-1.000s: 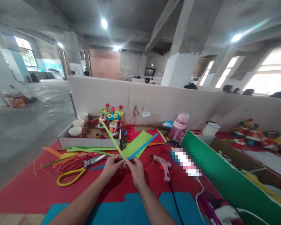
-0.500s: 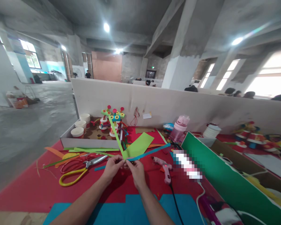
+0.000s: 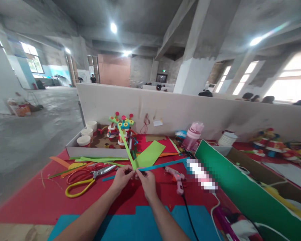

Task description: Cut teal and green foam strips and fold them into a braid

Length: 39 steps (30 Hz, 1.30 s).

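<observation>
My left fingers [image 3: 127, 173] and right fingers [image 3: 142, 174] pinch a light green strip [image 3: 126, 146] and a blue strip [image 3: 165, 163] where they meet, the green one rising far and left, the blue one reaching right; left of them lie scissors [image 3: 98, 172], right of them a pink glue gun [image 3: 178, 179], and beyond, small cup figures [image 3: 122, 134] in a tray [image 3: 98, 153]

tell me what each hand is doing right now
Left hand: pinched on the green strip.
Right hand: pinched on the blue strip.
</observation>
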Available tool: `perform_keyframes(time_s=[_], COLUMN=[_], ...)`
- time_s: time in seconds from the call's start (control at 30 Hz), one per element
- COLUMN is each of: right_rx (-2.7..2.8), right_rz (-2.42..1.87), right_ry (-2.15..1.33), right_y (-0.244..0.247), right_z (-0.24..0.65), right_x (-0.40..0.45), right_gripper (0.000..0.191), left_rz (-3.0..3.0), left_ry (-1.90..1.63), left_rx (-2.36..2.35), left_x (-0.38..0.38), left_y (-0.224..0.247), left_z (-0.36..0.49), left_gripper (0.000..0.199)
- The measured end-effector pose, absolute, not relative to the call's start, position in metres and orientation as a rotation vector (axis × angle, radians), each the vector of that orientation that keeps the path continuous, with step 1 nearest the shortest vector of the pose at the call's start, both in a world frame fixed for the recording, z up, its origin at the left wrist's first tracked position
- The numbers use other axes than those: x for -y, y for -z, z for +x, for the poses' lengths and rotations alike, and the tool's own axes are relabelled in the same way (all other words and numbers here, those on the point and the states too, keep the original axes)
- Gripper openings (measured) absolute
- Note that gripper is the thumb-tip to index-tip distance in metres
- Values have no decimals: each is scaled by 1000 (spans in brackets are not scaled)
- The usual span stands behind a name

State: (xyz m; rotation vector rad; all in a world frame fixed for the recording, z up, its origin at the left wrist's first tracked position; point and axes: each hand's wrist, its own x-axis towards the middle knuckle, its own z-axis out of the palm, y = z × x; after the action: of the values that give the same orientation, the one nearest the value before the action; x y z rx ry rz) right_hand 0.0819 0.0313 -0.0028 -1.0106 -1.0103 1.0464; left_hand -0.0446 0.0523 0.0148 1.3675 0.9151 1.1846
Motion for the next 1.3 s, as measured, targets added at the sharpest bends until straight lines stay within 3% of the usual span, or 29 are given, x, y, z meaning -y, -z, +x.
perform_keyframes(time_s=[0.17, 0.57, 1.3], right_rx=[1048, 790, 923], right_rz=[-1028, -831, -952], right_ry=[-1036, -1390, -1302], right_y=[5, -1, 11], right_z=[86, 86, 88], right_x=[-31, -29, -32], right_gripper=[20, 27, 30], left_rz=[1341, 1160, 1211], left_ry=[-1171, -1097, -1101], left_rx=[-915, -757, -855], left_x=[-51, -50, -52], left_y=[-15, -11, -6], left_z=[-46, -50, -48], left_gripper=[28, 23, 19])
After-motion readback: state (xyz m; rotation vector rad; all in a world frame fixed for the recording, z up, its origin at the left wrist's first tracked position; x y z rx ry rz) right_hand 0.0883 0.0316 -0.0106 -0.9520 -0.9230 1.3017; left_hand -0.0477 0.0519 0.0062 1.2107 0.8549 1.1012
